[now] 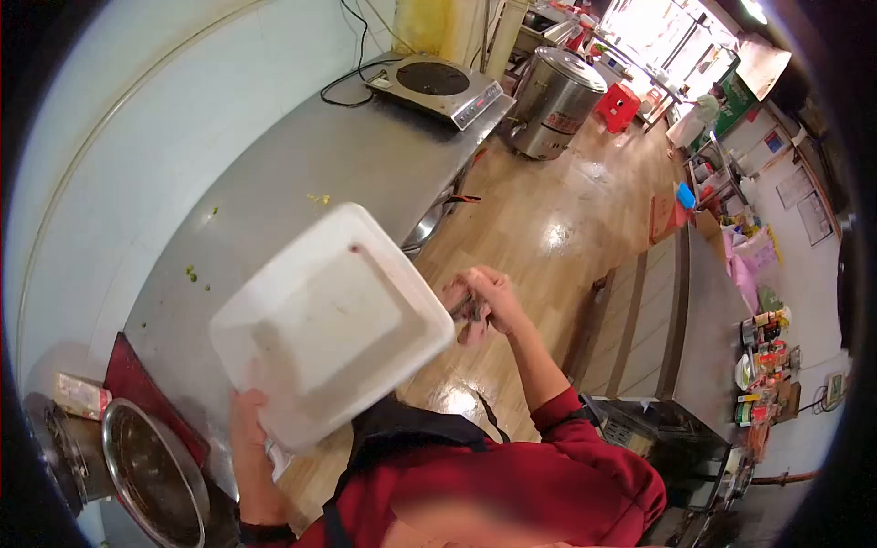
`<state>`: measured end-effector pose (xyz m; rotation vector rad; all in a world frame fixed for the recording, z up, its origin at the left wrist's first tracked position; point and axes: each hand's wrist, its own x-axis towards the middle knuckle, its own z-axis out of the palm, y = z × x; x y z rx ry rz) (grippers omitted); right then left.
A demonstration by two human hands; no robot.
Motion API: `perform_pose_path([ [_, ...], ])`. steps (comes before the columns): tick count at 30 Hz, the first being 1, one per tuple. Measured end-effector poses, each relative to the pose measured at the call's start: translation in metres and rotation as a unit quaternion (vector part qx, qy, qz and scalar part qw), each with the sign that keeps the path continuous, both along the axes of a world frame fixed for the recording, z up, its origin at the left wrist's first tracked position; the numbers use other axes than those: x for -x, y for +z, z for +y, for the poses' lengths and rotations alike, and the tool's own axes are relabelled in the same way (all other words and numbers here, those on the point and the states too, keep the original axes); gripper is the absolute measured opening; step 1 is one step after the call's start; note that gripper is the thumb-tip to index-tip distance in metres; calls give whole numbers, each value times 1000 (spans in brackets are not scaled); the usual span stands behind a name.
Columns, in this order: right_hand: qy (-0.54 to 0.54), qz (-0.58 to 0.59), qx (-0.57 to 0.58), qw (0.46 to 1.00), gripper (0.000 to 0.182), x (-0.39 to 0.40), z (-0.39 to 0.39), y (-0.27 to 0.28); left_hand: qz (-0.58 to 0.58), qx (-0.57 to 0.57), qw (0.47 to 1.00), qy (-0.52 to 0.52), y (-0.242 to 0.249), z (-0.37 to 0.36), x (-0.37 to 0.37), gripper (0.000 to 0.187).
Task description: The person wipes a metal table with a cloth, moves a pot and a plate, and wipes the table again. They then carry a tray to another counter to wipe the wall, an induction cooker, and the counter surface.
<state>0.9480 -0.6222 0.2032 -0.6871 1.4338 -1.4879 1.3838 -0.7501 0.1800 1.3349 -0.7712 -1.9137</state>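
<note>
Both hands are busy: the left hand [248,429] grips the empty white square plastic tub [331,321], tilted over the grey steel surface [301,173] edge; the right hand [482,297] pinches something small, unidentifiable.

White plastic tub [333,324], grey steel counter [301,173] flecked with green bits, dark red sleeve [557,416], red stool [618,107], silvery bowl [155,475].
</note>
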Motion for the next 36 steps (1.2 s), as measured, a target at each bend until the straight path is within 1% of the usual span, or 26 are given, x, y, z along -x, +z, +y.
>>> perform_pose_path([
  [1, -66, -47, 41, 996, 24, 15, -14, -3, 0, -2, 1000, -1, -2, -14, 1, 55],
  [2, -113, -57, 74, 989, 24, 31, -29, -7, 0, 6, 999, 52, -6, -29, -2, 52],
  [4, -143, -57, 97, 983, 24, 68, -63, -7, 2, 10, 994, 105, -35, -63, -21, 49],
  [5, -173, -58, 121, 976, 24, 88, -80, -7, -48, 121, 988, 80, -66, -82, -40, 48],
  [7, -206, -51, 163, 963, 25, 140, -120, -30, -92, 235, 966, 48, -75, -121, -32, 46],
  [8, -236, -43, 203, 949, 26, 163, -140, -40, -87, 183, 973, 116, -54, -129, -14, 47],
  [9, -234, -36, 201, 950, 26, 180, -161, -40, -77, 123, 971, 187, -37, -131, 5, 48],
  [11, -301, -23, 178, 937, 30, 208, -205, -47, -24, 112, 981, 156, -7, -143, 35, 51],
  [13, -288, 13, 162, 944, 35, 246, -249, -77, 26, 104, 987, 120, 4, -163, 59, 54],
  [14, -285, 218, 13, 933, 39, 253, -270, -88, 23, 86, 987, 132, 6, -170, 66, 57],
  [15, -261, 405, -140, 865, 44, 251, -282, -101, 16, 65, 988, 142, 7, -174, 69, 60],
  [16, -260, 400, -150, 866, 44, 243, -291, -112, 8, 59, 989, 138, 7, -178, 71, 60],
  [17, -305, 598, -148, 726, 45, 230, -299, -125, -34, 49, 988, 140, 7, -181, 72, 61],
  [18, -329, 761, -131, 543, 46, 218, -308, -135, -73, 40, 986, 145, 7, -187, 75, 62],
  [22, -17, 667, -180, 722, 42, 122, -310, -104, -73, 40, 980, 180, 14, -205, 121, 62],
  [23, -40, 709, -144, 689, 37, 97, -323, -141, -84, 21, 980, 179, 16, -215, 137, 63],
  [25, 7, 715, 50, 698, 34, 55, -338, -109, -91, 11, 978, 188, 15, -226, 159, 63],
  [26, 7, 713, 56, 699, 34, 62, -346, -103, -91, 16, 973, 211, 12, -230, 167, 64],
  [27, 132, 586, 68, 797, 29, 69, -353, -98, -94, 20, 968, 232, 13, -233, 172, 64],
  [28, 252, 438, 80, 859, 24, 77, -362, -89, -95, 23, 967, 236, 19, -236, 180, 64],
  [29, 256, 438, 87, 857, 24, 91, -367, -77, -79, 39, 970, 227, 27, -235, 184, 65],
  [31, 100, 239, 112, 959, 28, 137, -366, -30, -71, 50, 970, 228, 27, -229, 186, 66],
  [33, -57, 407, 73, 908, 38, 182, -361, -37, -154, 10, 932, 329, 7, -218, 171, 58],
  [34, -131, 651, 36, 747, 45, 203, -367, -65, -153, 11, 928, 340, -16, -204, 150, 58],
  [35, -125, 650, 46, 748, 45, 209, -373, -83, -261, 143, 924, 241, -46, -185, 122, 59],
  [36, -90, 702, -36, 705, 50, 212, -374, -98, -313, 204, 909, 185, -43, -182, 126, 59],
])
